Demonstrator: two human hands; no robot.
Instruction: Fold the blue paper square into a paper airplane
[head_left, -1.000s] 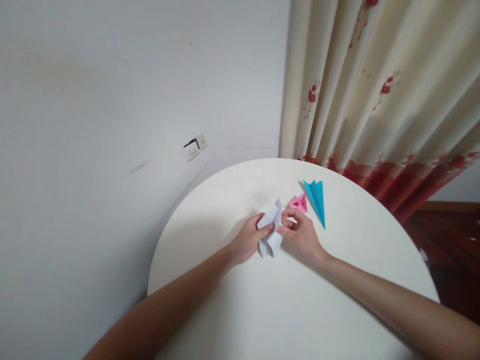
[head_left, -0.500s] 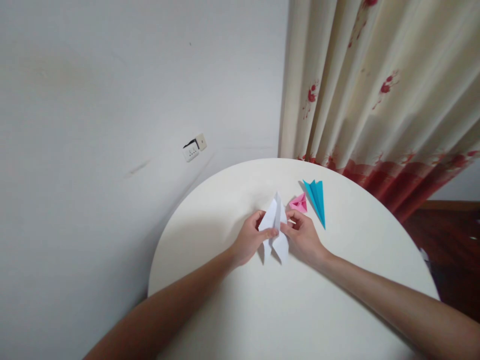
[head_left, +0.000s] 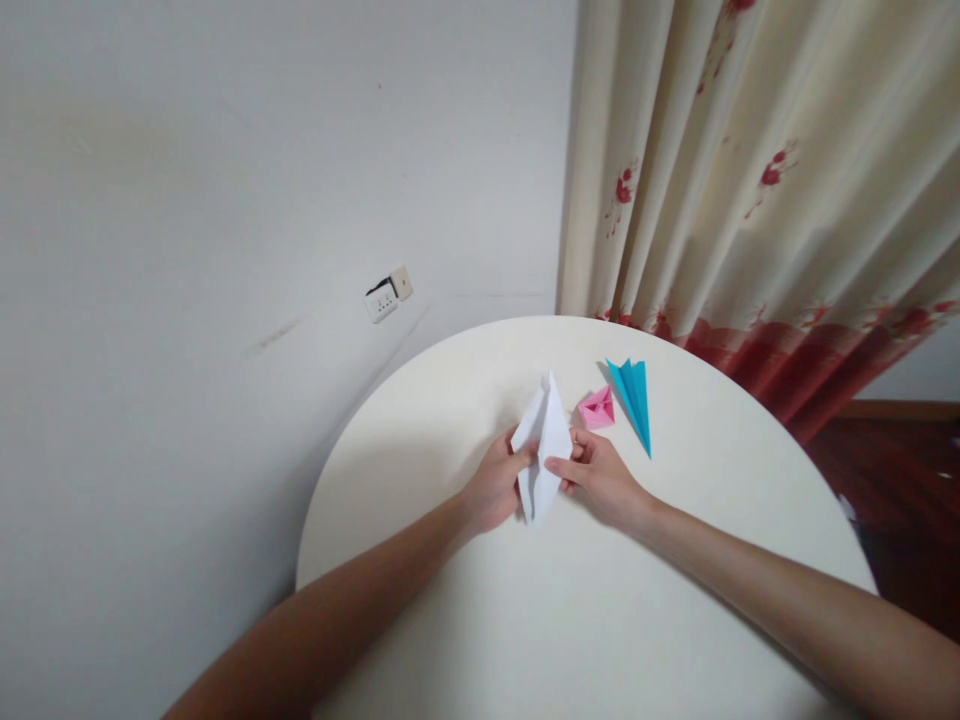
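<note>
A folded sheet of white paper, long and pointed at the top, is held between my two hands above the table. My left hand grips its left side, the thumb inside the fold and the other fingers partly hidden behind the paper. On the right edge, my right hand pinches the paper with the thumb on its front face. Just beyond my right hand lies a small pink folded paper. Beside that is a blue paper plane, its point toward me.
The round white table stands close to a white wall with a power socket. A cream curtain with red flowers hangs behind the table's right side. Dark red flooring shows at the right.
The white paper has turned, and its right flap now stands over the middle fold. My right thumb has moved onto its front, while my left thumb has slipped into the fold.
</note>
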